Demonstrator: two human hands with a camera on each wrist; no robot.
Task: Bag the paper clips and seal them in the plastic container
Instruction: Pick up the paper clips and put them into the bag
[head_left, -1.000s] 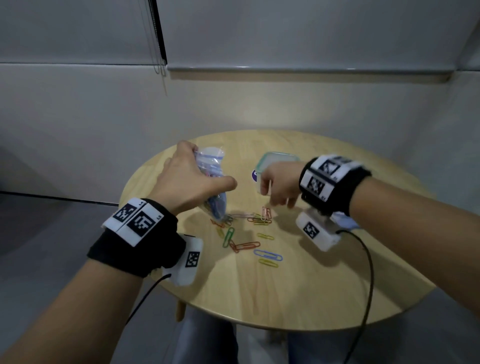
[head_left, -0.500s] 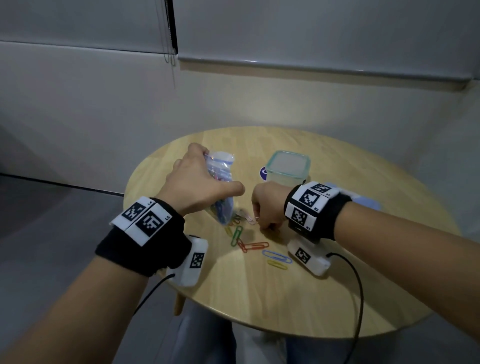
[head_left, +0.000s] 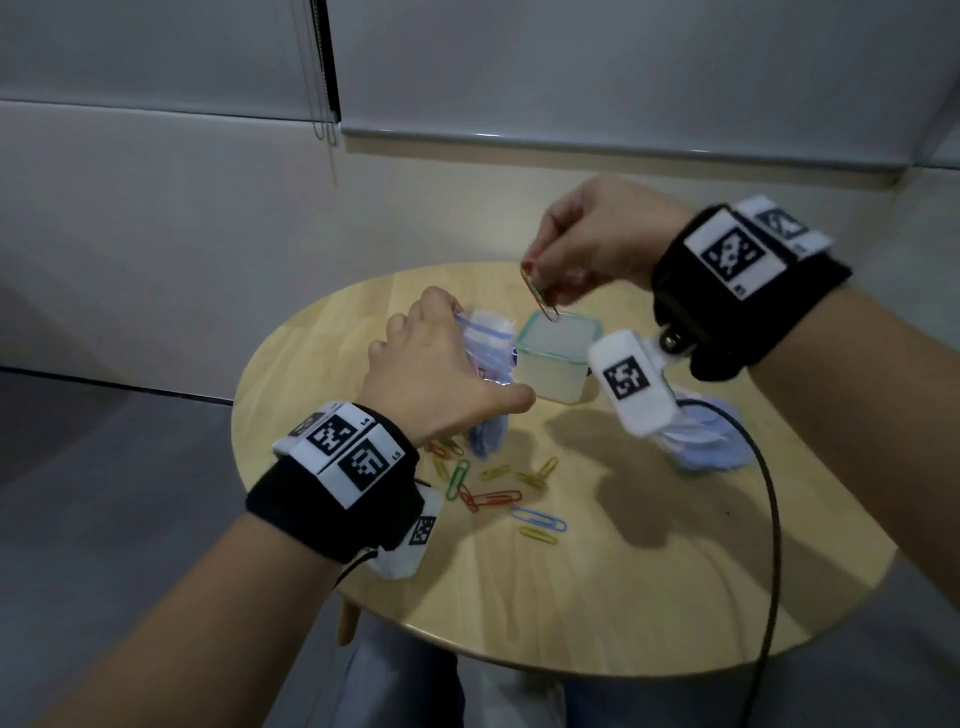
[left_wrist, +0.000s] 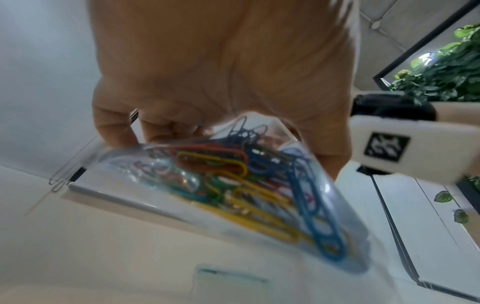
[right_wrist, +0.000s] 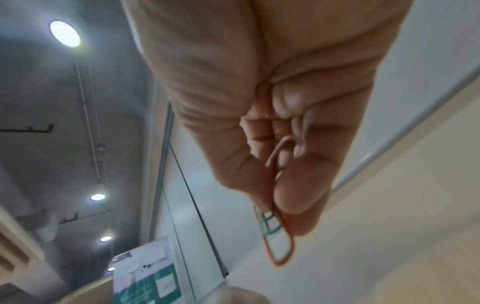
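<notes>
Clips pinched above the zip bag

Right hand (head_left: 592, 239) pinching paper clips (head_left: 541, 297); left hand (head_left: 436, 369) gripping zip bag (head_left: 488, 353) near table's (head_left: 623, 597) far edge.

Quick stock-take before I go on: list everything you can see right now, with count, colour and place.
zip bag: one, clear with blue zip strip, part-filled with mixed-colour clips, held above the table.
held clips: at least two, orange and green, pinched above the container.
loose clips: about a dozen, green, red, yellow, blue, on the table near the front.
container: one, clear with teal rim, mid-table.
lid: one, bluish, right of the container.
table: one, round, light wood.
left hand: grips the zip bag.
right hand: pinches the held clips.
</notes>
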